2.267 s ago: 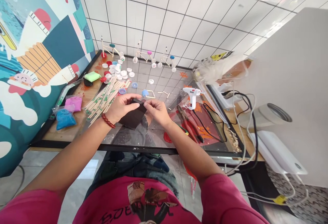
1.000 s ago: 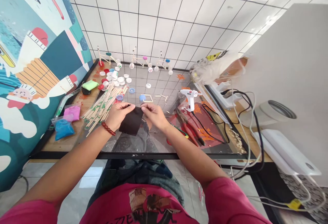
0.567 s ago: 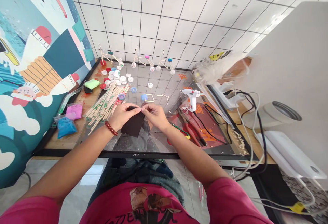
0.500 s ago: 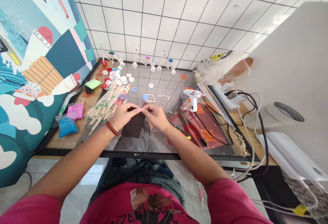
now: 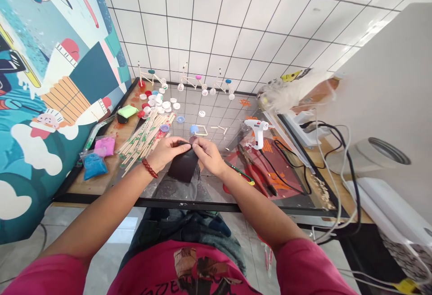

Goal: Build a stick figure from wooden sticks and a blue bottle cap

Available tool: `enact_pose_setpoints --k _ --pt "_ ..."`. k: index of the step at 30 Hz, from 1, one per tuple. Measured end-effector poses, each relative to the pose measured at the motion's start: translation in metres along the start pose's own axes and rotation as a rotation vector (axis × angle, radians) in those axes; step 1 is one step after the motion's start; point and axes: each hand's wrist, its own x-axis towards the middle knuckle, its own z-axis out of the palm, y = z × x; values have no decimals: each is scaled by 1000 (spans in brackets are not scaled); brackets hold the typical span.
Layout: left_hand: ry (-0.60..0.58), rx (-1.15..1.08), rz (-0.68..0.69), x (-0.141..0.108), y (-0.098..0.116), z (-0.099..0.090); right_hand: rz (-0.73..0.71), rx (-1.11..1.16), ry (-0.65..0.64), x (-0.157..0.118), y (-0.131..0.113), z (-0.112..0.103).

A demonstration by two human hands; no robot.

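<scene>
A flat black rectangular piece (image 5: 184,169) hangs tilted over the near part of the table; I cannot tell whether it is a sheet or a packet. My left hand (image 5: 168,152) pinches its top edge between thumb and fingers, a beaded bracelet (image 5: 149,168) on the wrist. Close beside it, my right hand (image 5: 209,155) is closed on the upper right corner, thumb tips nearly meeting. Just beyond the hands are a blue bottle cap (image 5: 194,129) and a small stick frame (image 5: 202,130).
Left of the hands lie many wooden sticks (image 5: 145,139), bottle caps (image 5: 165,105) and bags of blue (image 5: 94,165) and pink (image 5: 105,145) material. A white glue gun (image 5: 258,133) and red-handled pliers (image 5: 258,173) are on the right. Stick models (image 5: 191,79) line the back edge.
The black piece has tilted and turned in my fingers. My right hand has shifted its grip onto the upper right corner. The view has moved slightly.
</scene>
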Motion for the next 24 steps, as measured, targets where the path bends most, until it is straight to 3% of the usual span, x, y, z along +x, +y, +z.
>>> enact_pose_setpoints --k 5,11,16,19,24 --pt "30 -102 -79 0 -5 -1 15 -19 -8 4 0 -15" --pt "34 -166 -103 1 -6 0 184 160 163 -1 3 -35" --pt "-13 -165 -100 0 -5 0 190 247 -5 -3 5 -22" --pt "-39 -145 -120 0 -6 -1 199 204 -34 -1 8 -15" --pt "58 -38 -46 1 -7 -1 201 174 -50 -1 10 -16"
